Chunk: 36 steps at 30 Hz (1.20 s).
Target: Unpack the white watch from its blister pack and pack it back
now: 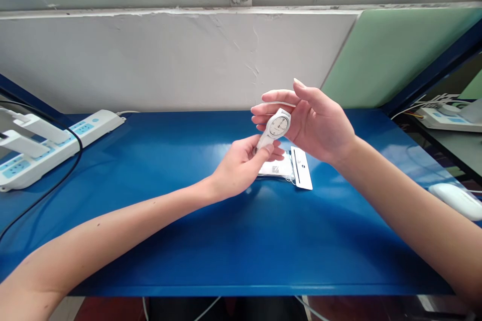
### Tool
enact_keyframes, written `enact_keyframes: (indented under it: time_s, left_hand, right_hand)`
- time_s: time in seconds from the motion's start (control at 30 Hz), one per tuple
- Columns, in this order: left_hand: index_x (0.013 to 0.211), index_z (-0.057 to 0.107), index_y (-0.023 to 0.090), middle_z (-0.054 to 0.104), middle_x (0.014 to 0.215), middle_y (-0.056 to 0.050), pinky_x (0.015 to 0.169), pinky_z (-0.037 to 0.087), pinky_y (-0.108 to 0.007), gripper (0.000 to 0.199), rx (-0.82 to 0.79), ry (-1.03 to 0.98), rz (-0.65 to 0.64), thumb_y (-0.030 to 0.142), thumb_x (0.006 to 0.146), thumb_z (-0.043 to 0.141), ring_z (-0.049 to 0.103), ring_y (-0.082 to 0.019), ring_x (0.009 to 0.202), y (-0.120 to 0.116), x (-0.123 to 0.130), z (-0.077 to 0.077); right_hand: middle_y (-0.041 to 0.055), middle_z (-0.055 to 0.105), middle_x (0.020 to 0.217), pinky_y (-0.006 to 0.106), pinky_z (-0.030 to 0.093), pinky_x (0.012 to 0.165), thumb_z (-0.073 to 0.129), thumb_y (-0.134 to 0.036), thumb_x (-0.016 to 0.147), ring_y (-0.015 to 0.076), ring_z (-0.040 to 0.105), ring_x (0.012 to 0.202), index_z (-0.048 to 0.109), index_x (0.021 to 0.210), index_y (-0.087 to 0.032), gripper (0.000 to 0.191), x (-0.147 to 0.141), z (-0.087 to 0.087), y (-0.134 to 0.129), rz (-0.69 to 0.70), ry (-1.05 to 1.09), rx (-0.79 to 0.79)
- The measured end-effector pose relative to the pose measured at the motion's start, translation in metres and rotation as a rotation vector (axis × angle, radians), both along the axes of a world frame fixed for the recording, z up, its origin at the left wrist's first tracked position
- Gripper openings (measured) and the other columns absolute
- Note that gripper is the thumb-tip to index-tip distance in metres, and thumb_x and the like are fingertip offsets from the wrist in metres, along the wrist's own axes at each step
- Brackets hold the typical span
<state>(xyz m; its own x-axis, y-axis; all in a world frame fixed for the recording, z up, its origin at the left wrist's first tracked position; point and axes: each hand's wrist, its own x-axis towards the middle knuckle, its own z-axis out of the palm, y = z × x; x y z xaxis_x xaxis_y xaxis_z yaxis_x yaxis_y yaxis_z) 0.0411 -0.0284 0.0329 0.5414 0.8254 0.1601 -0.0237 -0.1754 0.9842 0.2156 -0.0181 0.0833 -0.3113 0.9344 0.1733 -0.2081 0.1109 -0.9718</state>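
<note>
A white wristwatch (279,125) with a round pale dial is held up above the blue table. My left hand (243,166) pinches its strap between thumb and fingers. Close beside the dial, my right hand (314,120) is open, palm turned toward the watch and fingers apart; whether its fingers touch the watch I cannot tell. Part of the strap is hidden by my hands. Below them on the table lies a clear packet (280,168) with a white printed insert, partly covered by my left hand. A white card (302,168) is at the packet's right end.
On the left, a white power strip (94,125) with plugged-in adapters lies on the blue table (181,246), a black cable (80,153) looping beside it. A white mouse-shaped object (456,200) is at the right edge. Another power strip (452,119) sits beyond. A wall (161,60) closes the back.
</note>
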Motion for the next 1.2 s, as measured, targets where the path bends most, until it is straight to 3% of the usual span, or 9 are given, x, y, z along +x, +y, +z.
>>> enact_keyframes:
  time_s: [0.13, 0.27, 0.33, 0.43, 0.6, 0.7, 0.83, 1.07, 1.2]
  left_hand:
    - [0.107, 0.066, 0.014, 0.074, 0.099, -0.008, 0.069, 0.05, -0.027, 0.024, 0.667, 0.286, 0.24, 0.029, 0.1, 0.048, 0.069, -0.018, 0.084, 0.018, -0.013, -0.006]
    - [0.105, 0.065, 0.016, 0.071, 0.09, -0.004, 0.069, 0.046, -0.025, 0.022, 0.895, 0.427, 0.276, 0.02, 0.098, 0.044, 0.063, -0.014, 0.074, 0.032, -0.019, -0.013]
    - [0.106, 0.065, 0.016, 0.071, 0.089, -0.004, 0.073, 0.048, -0.026, 0.023, 0.915, 0.464, 0.275, 0.02, 0.098, 0.044, 0.064, -0.015, 0.076, 0.034, -0.02, -0.015]
    - [0.114, 0.064, 0.016, 0.073, 0.099, -0.006, 0.08, 0.052, -0.028, 0.026, 0.941, 0.471, 0.273, 0.022, 0.099, 0.043, 0.068, -0.018, 0.088, 0.031, -0.019, -0.017]
    - [0.134, 0.053, 0.012, 0.069, 0.123, -0.015, 0.094, 0.052, -0.037, 0.042, 0.931, 0.494, 0.174, 0.031, 0.097, 0.053, 0.067, -0.025, 0.108, 0.02, -0.014, -0.018]
    - [0.142, 0.045, 0.01, 0.061, 0.135, -0.019, 0.102, 0.049, -0.044, 0.055, 0.873, 0.551, 0.032, 0.035, 0.095, 0.057, 0.059, -0.03, 0.122, 0.017, -0.012, -0.023]
    - [0.14, 0.047, 0.012, 0.053, 0.144, -0.021, 0.112, 0.039, -0.052, 0.061, 0.836, 0.656, -0.1, 0.046, 0.092, 0.063, 0.045, -0.036, 0.137, 0.02, -0.013, -0.033]
    - [0.136, 0.05, 0.011, 0.055, 0.135, -0.022, 0.104, 0.045, -0.05, 0.061, 0.776, 0.725, -0.099, 0.048, 0.09, 0.064, 0.053, -0.036, 0.124, 0.022, -0.014, -0.037]
    - [0.134, 0.051, 0.015, 0.055, 0.132, -0.019, 0.101, 0.048, -0.049, 0.055, 0.746, 0.72, -0.08, 0.047, 0.091, 0.062, 0.055, -0.034, 0.12, 0.022, -0.013, -0.034]
  right_hand:
    - [0.0057, 0.075, 0.097, 0.036, 0.053, 0.087, 0.057, -0.051, 0.094, 0.0228, 0.069, 0.098, 0.073, 0.093, -0.021, 0.034, 0.01, 0.001, 0.004, -0.222, -0.309, 0.243]
    - [0.0037, 0.069, 0.076, 0.031, 0.049, 0.069, 0.048, -0.058, 0.096, 0.018, 0.065, 0.073, 0.074, 0.092, -0.02, 0.046, 0.016, 0.004, 0.004, -0.111, -0.701, 0.289]
    - [0.0029, 0.067, 0.07, 0.03, 0.046, 0.061, 0.053, -0.057, 0.094, 0.017, 0.062, 0.066, 0.074, 0.092, -0.02, 0.043, 0.014, 0.005, 0.001, -0.072, -0.761, 0.297]
    - [0.0018, 0.065, 0.067, 0.029, 0.043, 0.056, 0.064, -0.047, 0.09, 0.0162, 0.059, 0.062, 0.075, 0.096, -0.019, 0.031, 0.011, 0.004, -0.007, -0.139, -0.769, 0.355]
    - [0.0048, 0.073, 0.09, 0.031, 0.051, 0.062, 0.066, -0.034, 0.086, 0.0193, 0.064, 0.073, 0.075, 0.102, -0.02, 0.023, 0.031, -0.003, -0.03, -0.16, -0.725, 0.292]
    - [0.0044, 0.074, 0.095, 0.032, 0.055, 0.067, 0.067, -0.027, 0.084, 0.0201, 0.066, 0.077, 0.074, 0.099, -0.022, 0.018, 0.05, -0.017, -0.035, -0.258, -0.67, 0.245]
    - [0.0034, 0.074, 0.085, 0.033, 0.056, 0.067, 0.061, -0.027, 0.085, 0.0198, 0.066, 0.072, 0.073, 0.09, -0.023, 0.014, 0.067, -0.044, -0.028, -0.394, -0.61, 0.231]
    - [0.0058, 0.076, 0.09, 0.032, 0.047, 0.059, 0.053, -0.024, 0.086, 0.0176, 0.062, 0.061, 0.072, 0.094, -0.021, 0.02, 0.079, -0.061, -0.033, -0.367, -1.101, 0.481]
    - [0.0023, 0.071, 0.07, 0.03, 0.039, 0.053, 0.05, -0.021, 0.083, 0.0159, 0.055, 0.053, 0.07, 0.087, -0.022, 0.02, 0.082, -0.062, -0.033, -0.387, -1.215, 0.487]
